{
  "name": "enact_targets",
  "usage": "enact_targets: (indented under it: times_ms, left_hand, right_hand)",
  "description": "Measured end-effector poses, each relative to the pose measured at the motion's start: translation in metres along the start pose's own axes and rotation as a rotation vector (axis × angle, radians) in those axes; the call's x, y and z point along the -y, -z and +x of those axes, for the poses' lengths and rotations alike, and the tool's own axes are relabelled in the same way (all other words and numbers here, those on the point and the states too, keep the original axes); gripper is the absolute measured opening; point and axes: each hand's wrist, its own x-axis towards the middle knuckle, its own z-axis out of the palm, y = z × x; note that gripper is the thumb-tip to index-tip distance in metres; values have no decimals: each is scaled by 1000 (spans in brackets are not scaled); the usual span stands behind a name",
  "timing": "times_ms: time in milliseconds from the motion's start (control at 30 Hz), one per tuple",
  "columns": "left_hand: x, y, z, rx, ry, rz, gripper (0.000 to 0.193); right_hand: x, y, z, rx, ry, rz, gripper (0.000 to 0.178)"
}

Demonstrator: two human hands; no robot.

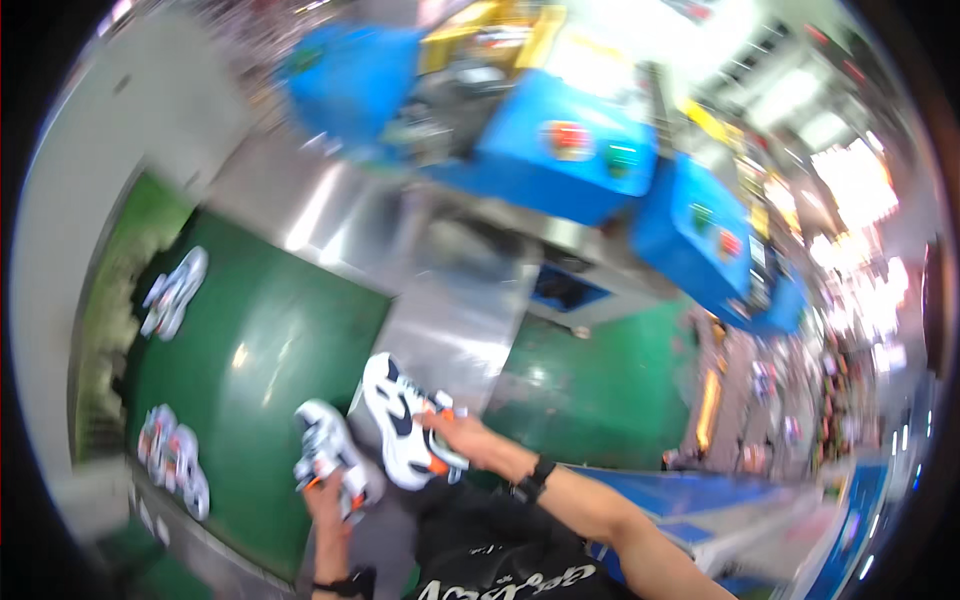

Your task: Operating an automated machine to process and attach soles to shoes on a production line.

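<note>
My left hand is closed on a white sneaker with dark and orange patches, over the near edge of a green surface. In my right hand is a second white sneaker with black markings and orange parts; my fingers grip it near its lower end. The two sneakers are side by side in front of my body, toes pointing away from me. Motion blur hides fine detail of both, and some of my fingers are covered.
On the green surface at the left lie a sneaker or pair farther off and several sneakers nearer. A metal plate borders it. Blue machine housings with red and green buttons stand beyond. A blue-edged table is at my right.
</note>
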Motion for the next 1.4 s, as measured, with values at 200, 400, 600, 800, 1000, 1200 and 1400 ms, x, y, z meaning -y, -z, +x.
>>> enact_targets:
  times_ms: [200, 400, 600, 800, 1000, 1200, 1400]
  left_hand:
    - [-120, -104, -42, 684, 111, 597, 47]
    - [-84, -240, -216, 1537, -237, 535, 63]
    - [-34, -251, -421, 2162, 396, 842, 77]
    - [152, -251, -557, 2394, -727, 1048, 71]
    - [70, -231, -522, 2442, -730, 483, 45]
    - [-18, -214, -342, 2098, -653, 876, 32]
    - [-18, -99, -61, 848, -945, 938, 40]
  right_hand:
    - [-55, 77, -175, -228, 526, 603, 42]
    - [-189, 83, -341, -858, 993, 635, 68]
    - [-374, -61, -491, -1696, 687, 997, 76]
    - [-499, -66, -491, -2462, -181, 662, 78]
    - [-418, -15, -492, -2848, 362, 364, 56]
    - [-206, 23, -368, -1536, 1140, 1, 31]
    - [-88, -10, -213, -588, 938, -484, 27]
